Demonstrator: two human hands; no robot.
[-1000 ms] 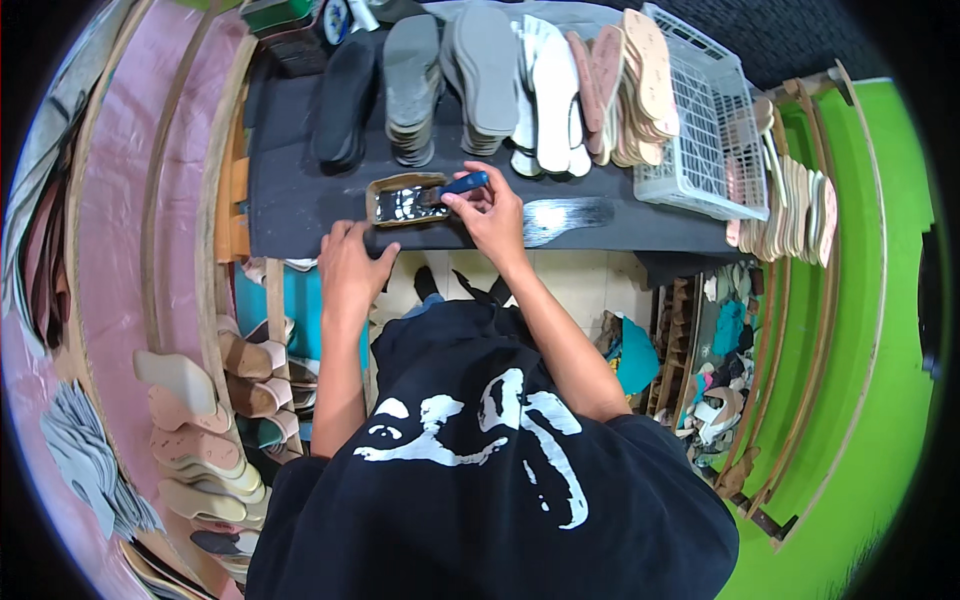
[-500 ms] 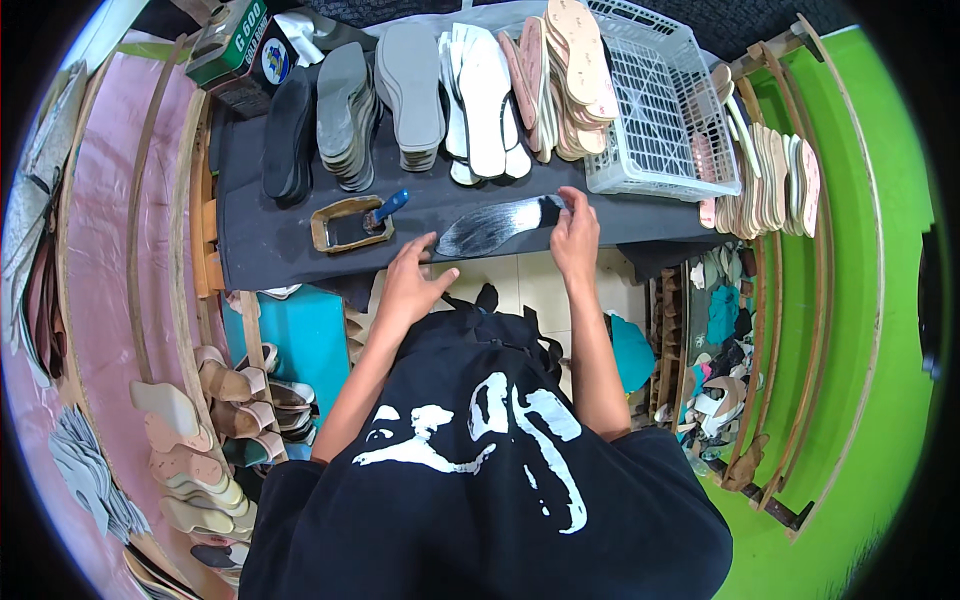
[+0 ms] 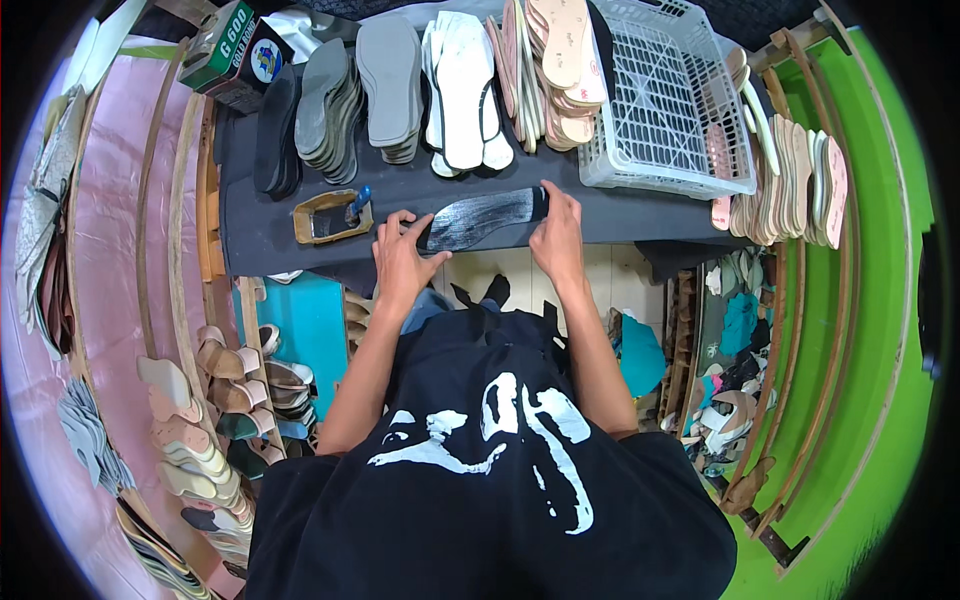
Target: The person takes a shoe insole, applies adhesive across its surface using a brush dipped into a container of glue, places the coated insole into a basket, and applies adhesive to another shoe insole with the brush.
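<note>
A black insole-shaped piece with a wet-looking sheen lies at the front of a dark-covered table. My left hand grips its left end, index finger at the upper edge and thumb by the lower one. On the right end, the thumb and fingers of my right hand are closed at the piece's tip. Left of my left hand stands a cut-down container, its rim crusted tan. A brush with a blue handle leans inside it; its bristles are hidden.
Along the table's back stand stacks of black insoles, grey insoles, white insoles and pink-beige insoles. A white plastic crate sits at the right, a green box at the back left. Wooden racks flank me.
My left hand has come to the left end of the black piece and taken hold of it. My right hand keeps its grip at the other end. The view has shifted slightly.
</note>
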